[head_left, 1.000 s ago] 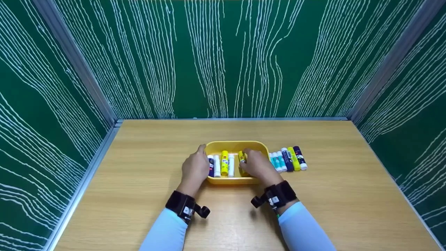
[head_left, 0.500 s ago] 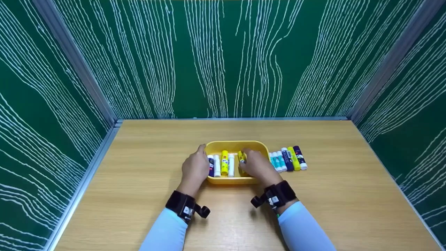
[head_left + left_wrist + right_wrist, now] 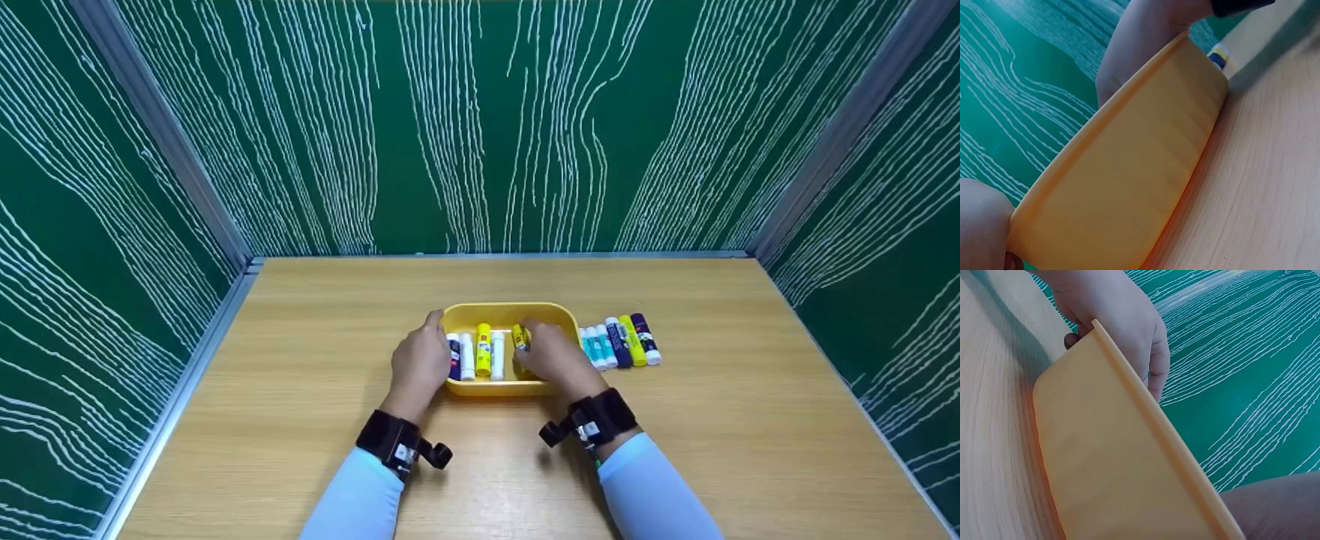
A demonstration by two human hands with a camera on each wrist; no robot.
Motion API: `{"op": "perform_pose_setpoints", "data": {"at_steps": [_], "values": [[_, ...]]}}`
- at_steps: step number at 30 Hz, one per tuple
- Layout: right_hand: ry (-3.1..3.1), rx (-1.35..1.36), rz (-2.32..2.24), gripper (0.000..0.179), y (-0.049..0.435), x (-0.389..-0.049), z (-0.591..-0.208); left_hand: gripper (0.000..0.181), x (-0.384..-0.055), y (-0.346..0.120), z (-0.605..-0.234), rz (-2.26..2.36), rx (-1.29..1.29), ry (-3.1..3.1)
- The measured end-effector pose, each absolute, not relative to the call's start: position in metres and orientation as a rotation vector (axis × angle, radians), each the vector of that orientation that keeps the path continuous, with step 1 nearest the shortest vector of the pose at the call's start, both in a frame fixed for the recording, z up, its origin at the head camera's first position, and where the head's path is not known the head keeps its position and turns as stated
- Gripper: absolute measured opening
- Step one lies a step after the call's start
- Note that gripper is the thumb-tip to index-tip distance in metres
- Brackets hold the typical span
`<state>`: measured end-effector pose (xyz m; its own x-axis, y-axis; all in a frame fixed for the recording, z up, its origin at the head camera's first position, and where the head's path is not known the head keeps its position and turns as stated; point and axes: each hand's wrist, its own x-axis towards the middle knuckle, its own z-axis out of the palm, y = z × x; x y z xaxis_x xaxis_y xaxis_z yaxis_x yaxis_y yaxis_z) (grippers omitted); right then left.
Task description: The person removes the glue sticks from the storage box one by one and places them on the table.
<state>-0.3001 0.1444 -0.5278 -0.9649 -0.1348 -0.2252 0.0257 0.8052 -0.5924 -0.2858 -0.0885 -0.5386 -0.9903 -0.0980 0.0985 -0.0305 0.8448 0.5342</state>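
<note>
A yellow plastic tray (image 3: 517, 309) stands on the table in the head view. My left hand (image 3: 421, 361) grips its left end, fingers over the rim and thumb outside, as the right wrist view shows with the left hand (image 3: 1123, 323). My right hand (image 3: 553, 351) reaches inside the tray's right part and pinches a yellow glue stick (image 3: 519, 337), partly covered by the fingers. To its left in the tray lie a white glue stick (image 3: 498, 356), a yellow glue stick (image 3: 484, 351), another white glue stick (image 3: 467, 357) and a dark blue glue stick (image 3: 454, 358).
Right of the tray, a row of several glue sticks lies on the wooden table (image 3: 712, 420): teal-and-white ones (image 3: 600, 349), a dark blue one (image 3: 618, 343), a yellow one (image 3: 632, 342) and a dark one with a white cap (image 3: 646, 340). Green panels (image 3: 495, 127) enclose the table.
</note>
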Motion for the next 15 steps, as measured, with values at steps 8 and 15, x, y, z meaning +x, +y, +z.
{"op": "perform_pose_setpoints", "data": {"at_steps": [8, 15], "values": [[2.715, -0.045, -0.947, 0.068, 0.1434, -0.3019, -0.5265, 0.045, -0.2855, -0.0867, -0.5372, -0.834, 0.146, -2.931], [2.700, 0.019, -1.006, 0.067, 0.1448, -0.3012, -0.5204, 0.047, -0.2867, -0.0839, -0.5367, -0.854, 0.187, -2.955]]}}
